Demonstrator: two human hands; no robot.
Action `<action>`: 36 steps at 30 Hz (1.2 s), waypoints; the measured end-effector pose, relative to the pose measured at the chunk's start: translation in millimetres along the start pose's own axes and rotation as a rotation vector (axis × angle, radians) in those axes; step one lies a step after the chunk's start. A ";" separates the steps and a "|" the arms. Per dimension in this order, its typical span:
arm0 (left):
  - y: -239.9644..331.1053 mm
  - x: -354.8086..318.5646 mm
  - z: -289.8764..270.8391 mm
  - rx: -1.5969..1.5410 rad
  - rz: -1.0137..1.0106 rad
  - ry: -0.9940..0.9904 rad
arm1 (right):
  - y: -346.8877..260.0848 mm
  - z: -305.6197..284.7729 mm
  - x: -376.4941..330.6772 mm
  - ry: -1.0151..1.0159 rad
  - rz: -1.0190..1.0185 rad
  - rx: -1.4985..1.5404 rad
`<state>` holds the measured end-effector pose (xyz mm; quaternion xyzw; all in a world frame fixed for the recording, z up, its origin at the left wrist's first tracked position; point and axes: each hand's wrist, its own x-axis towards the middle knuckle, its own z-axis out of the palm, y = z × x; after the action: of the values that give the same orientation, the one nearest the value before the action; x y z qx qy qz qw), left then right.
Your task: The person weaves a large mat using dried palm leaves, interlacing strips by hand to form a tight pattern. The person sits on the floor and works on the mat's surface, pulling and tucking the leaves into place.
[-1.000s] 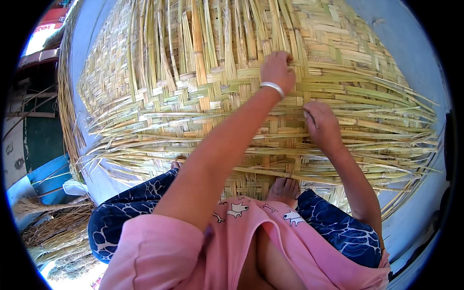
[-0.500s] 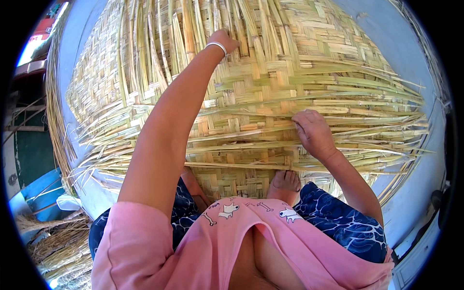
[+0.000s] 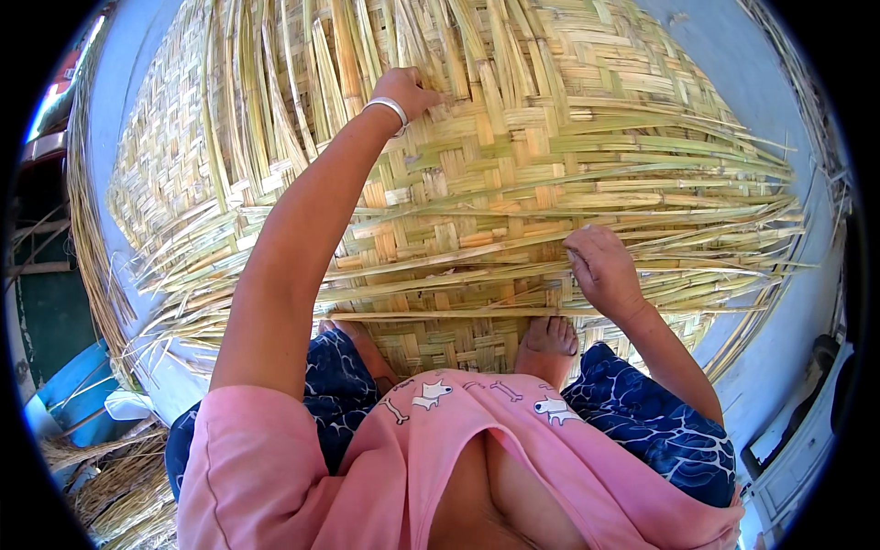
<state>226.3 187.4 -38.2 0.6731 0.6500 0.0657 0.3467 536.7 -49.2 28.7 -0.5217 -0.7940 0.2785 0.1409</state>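
Observation:
A large mat (image 3: pixel 440 348) of woven pale yellow-green cane strips spreads beneath me. My left hand (image 3: pixel 408 93), with a white bangle at the wrist, reaches to its far middle. Those fingers are closed at the lower end of a lengthwise cane strip (image 3: pixel 410 41); the fingertips are partly hidden. Nearer and to the right, my right hand (image 3: pixel 605 268) is curled, its thumb and fingers pinched at a crosswise cane strip (image 3: pixel 495 255). Long loose strip ends (image 3: pixel 706 197) fan out beyond it to the right.
My bare feet (image 3: pixel 548 346) rest on the near part of the mat. Pale blue-grey floor (image 3: pixel 733 82) borders it. Long thin stalks (image 3: pixel 87 211) lie along the left, with a blue object (image 3: pixel 78 390) and a pile of straw (image 3: pixel 119 500) lower down.
My left hand has drawn slightly nearer and to the left along the strips. My right hand has shifted a little toward me and to the right, still closed.

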 end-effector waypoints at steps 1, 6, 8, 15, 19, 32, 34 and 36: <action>-0.3 -2.9 1.7 0.032 0.002 0.022 | 0.1 0.7 0.2 0.011 -0.022 -0.009; 6.9 -11.4 5.1 0.117 -0.019 0.099 | 0.5 1.7 -0.6 0.053 -0.058 -0.018; 11.0 -15.6 6.6 0.072 -0.041 0.187 | 0.8 1.0 -1.5 0.012 -0.023 0.010; 22.1 -53.0 39.0 0.092 -0.050 0.289 | 5.1 1.6 -6.0 0.068 -0.044 0.022; 26.0 -67.6 43.7 -0.060 -0.179 0.035 | 7.7 4.1 -6.3 0.076 -0.070 0.031; 48.7 -63.0 52.0 -0.004 -0.347 -0.033 | 6.1 22.4 16.8 0.068 -0.101 0.078; 45.5 -60.7 54.1 0.001 -0.341 -0.038 | 8.6 23.3 13.5 0.053 -0.090 0.083; 42.3 -58.8 57.6 0.020 -0.300 0.031 | 10.6 23.4 9.8 0.035 -0.073 0.078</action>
<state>283.8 114.9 -36.9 0.5708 0.7491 0.0173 0.3359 528.6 -44.0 2.9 -0.4912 -0.7986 0.2945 0.1851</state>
